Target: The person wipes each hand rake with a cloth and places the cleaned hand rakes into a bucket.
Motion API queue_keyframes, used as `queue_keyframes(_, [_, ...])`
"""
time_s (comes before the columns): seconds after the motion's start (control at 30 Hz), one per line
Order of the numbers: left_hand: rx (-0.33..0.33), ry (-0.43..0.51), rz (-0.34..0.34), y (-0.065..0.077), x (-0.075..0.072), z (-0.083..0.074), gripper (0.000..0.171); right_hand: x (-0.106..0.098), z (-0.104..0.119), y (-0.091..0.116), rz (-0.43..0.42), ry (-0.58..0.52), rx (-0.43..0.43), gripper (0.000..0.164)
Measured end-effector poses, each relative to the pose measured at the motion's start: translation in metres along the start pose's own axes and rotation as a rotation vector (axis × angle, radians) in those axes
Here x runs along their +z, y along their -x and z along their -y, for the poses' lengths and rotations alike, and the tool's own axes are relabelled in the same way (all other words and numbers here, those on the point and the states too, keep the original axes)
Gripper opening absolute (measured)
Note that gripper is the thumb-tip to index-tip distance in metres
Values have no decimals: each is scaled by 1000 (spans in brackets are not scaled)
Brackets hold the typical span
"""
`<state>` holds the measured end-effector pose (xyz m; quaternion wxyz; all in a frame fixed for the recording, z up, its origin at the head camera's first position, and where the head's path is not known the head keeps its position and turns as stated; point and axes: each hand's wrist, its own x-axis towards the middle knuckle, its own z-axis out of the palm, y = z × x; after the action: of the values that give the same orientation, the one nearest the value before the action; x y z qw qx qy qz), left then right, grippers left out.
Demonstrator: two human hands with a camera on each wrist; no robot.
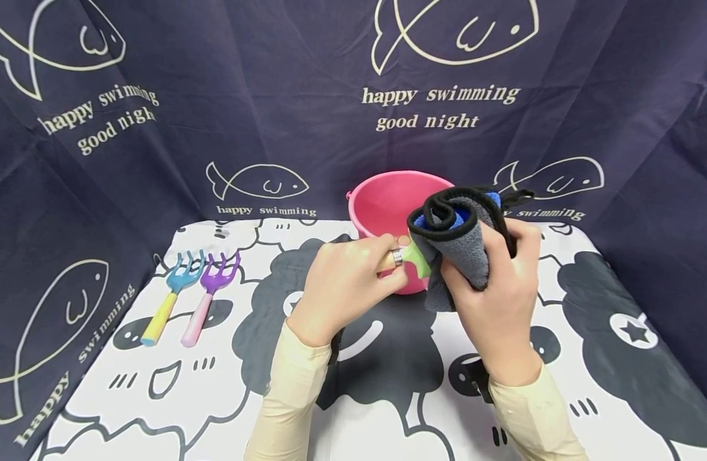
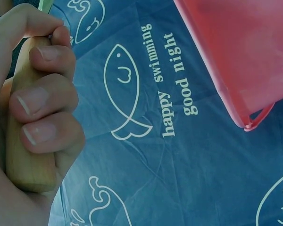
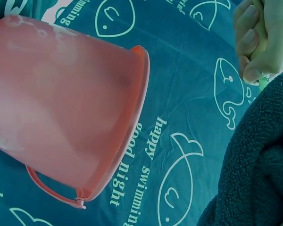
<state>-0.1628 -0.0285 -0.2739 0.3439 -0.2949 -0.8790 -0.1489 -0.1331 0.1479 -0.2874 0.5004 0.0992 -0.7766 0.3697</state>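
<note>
In the head view my left hand (image 1: pixel 344 285) grips the pale wooden handle of a small garden tool, whose green metal part (image 1: pixel 415 257) points right and vanishes behind a cloth. The left wrist view shows fingers wrapped around that handle (image 2: pixel 30 162). My right hand (image 1: pixel 500 304) holds a folded grey-and-blue towel (image 1: pixel 454 246) with black edging, pressed around the tool's green end. What shape the tool's head has is hidden. Just behind both hands stands a pink bucket (image 1: pixel 379 198), its mouth facing up; the right wrist view shows its side and handle.
On the left of the table lie a blue hand rake (image 1: pixel 180 279) with a yellow handle and a purple hand rake (image 1: pixel 214 280) with a pink handle. A cartoon-sheep cloth (image 1: pixel 215 390) covers the table. Dark blue fish-print curtains (image 1: pixel 307 83) enclose the back and sides.
</note>
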Motion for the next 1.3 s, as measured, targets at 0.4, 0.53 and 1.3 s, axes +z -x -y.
queue_keyframes(0.4, [0,-9,16,1,0,1,13,-5,-4,-4,-14,1,34,35])
queue_keyframes(0.53, [4,-15,9,1,0,1,14,-5,-6,-4,-25,0,35,34])
queue_keyframes(1.3, [1,-24,-12,1,-2,3,15,-8,-14,-10,-85,4,67,33])
